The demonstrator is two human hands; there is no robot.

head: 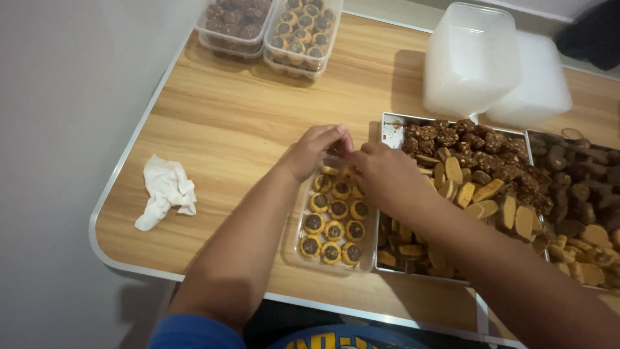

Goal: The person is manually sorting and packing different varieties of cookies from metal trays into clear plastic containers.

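Wooden worktop [232, 123] with a pale rim fills the head view, beside a grey wall on its left edge. Both hands meet over the far end of a clear plastic box [297, 249] near the front edge. The box is partly filled with rows of round cookies with dark centres [334, 229]. The left hand [313, 150] has its fingers pinched almost together, and the right hand [381, 171] is curled just beside it; a small cookie seems to be between them, but I cannot tell which hand grips it. Right of the box, touching it, is a metal tray [391, 126] heaped with mixed cookies. I judge the step is setting one more cookie into the empty far row; the next placing calls for a gentle, level setting so the row stays tidy. A crumpled tissue [165, 190] lies near the left edge, and two filled boxes [268, 26] stand at the far left corner.
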